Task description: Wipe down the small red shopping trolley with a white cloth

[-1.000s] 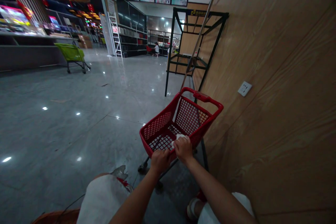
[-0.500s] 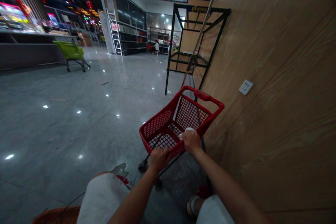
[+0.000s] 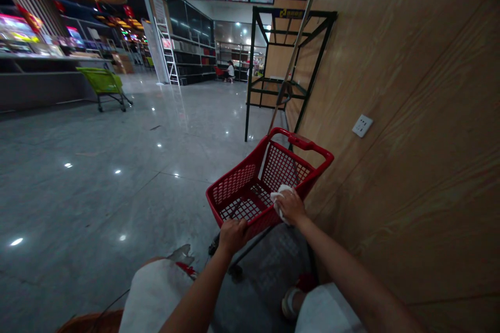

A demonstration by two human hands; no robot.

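A small red shopping cart (image 3: 250, 182) with a mesh basket stands on the grey floor beside a wooden wall. My left hand (image 3: 233, 235) is closed around the near rim of the basket. My right hand (image 3: 291, 207) presses a white cloth (image 3: 278, 196) against the basket's right rim, fingers curled over it. The basket holds nothing that I can see. My knees in white trousers show at the bottom of the view.
A wooden wall (image 3: 410, 114) with a white socket (image 3: 362, 125) runs along the right. A black metal shelf frame (image 3: 287, 67) stands past the cart. A green cart (image 3: 102, 83) sits far left; a ladder (image 3: 169, 57) and a person (image 3: 232, 70) are far back.
My right hand with the white cloth has slid along the basket rim from beside my left hand toward the right side. My left hand has kept its grip on the near rim.
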